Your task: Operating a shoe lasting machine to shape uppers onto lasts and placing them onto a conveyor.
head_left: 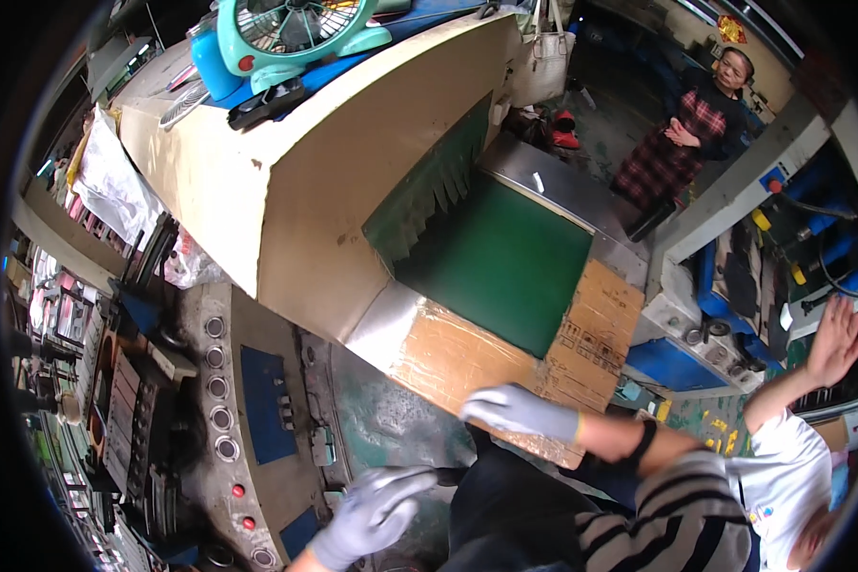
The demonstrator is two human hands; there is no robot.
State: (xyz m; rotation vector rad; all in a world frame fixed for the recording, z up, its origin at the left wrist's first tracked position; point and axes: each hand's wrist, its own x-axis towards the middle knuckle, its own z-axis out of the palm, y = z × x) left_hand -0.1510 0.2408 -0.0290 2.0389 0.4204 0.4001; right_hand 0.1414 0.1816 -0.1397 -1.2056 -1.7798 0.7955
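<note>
My right hand [517, 410], in a grey glove with a black wristband behind it, lies flat on the near edge of a brown cardboard sheet [443, 355]. That sheet covers the front of a machine's green conveyor belt [505, 257]. My left hand [372, 515], also in a grey glove, hovers lower down with its fingers spread, beside my dark trousers [505, 515] and above a worn green floor. Neither hand holds anything. Both are slightly blurred.
A cream machine housing [296, 191] with a green fringe curtain spans the belt, and a teal fan [291, 29] stands on top. A grey control panel [224, 400] with round buttons is at left. A person in white [782, 477] raises a hand at right. Another person [682, 133] stands far back.
</note>
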